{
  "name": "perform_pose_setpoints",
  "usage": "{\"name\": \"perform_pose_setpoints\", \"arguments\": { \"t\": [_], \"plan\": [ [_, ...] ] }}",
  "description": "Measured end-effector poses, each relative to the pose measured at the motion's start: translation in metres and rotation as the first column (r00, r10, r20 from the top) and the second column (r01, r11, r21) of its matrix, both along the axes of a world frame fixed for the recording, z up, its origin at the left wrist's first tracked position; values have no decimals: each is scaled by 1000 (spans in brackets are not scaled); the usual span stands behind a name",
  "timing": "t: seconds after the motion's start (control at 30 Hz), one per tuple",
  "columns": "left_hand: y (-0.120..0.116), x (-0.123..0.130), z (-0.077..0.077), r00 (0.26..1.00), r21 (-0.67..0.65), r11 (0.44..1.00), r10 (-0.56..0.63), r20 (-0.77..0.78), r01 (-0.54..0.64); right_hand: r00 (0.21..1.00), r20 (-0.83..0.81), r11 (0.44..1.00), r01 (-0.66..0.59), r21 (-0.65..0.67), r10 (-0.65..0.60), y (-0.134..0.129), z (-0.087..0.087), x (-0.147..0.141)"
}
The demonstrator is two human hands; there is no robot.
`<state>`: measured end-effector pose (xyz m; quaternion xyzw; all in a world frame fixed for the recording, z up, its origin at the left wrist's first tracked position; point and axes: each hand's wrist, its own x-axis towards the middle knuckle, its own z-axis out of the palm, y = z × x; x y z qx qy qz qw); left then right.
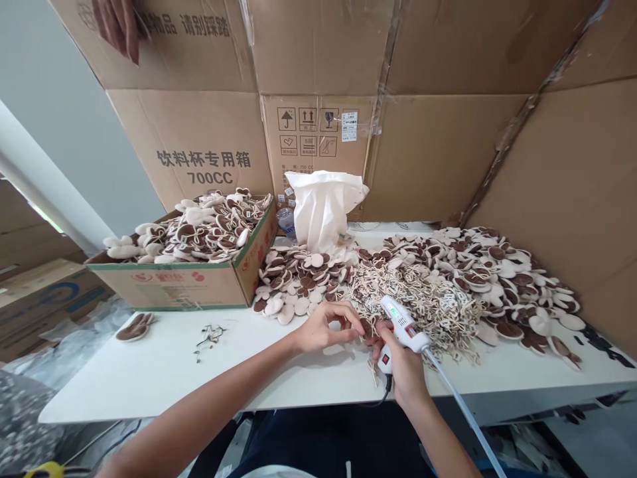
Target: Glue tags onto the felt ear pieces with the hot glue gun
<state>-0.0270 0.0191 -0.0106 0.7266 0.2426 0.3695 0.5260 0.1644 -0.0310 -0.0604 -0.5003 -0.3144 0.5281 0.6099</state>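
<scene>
Toward the tabletop's (164,372) front edge, the left hand (326,326) pinches a brown piece (368,326) between its fingers, seemingly to steady it beside the glue gun (404,326); the right hand (409,372) wraps its fingers around that gun's handle, probably for control; a cord heap (428,302) lies just beyond, perhaps for reach. A carton (174,284) stands at the tabletop's left rear.

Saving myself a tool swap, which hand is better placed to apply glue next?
Likely your right hand: it grips the glue gun, while your left hand seems to pinch a brown piece.
</scene>
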Motion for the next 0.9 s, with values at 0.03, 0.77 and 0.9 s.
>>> {"name": "perform_pose_setpoints", "arguments": {
  "t": [0.03,0.77,0.9],
  "plan": [
    [0,0,1,1000,4,1000,-8,-3,8,1000,-3,1000,-5,5,5,0,0,0],
    [-2,4,-2,994,17,998,56,-94,-54,999,-35,1000,-15,3,15,-1,6,-1],
    [-1,4,-4,993,18,998,66,-97,-65,999,-28,1000,-28,10,28,-1,7,-1]
  ]
}}
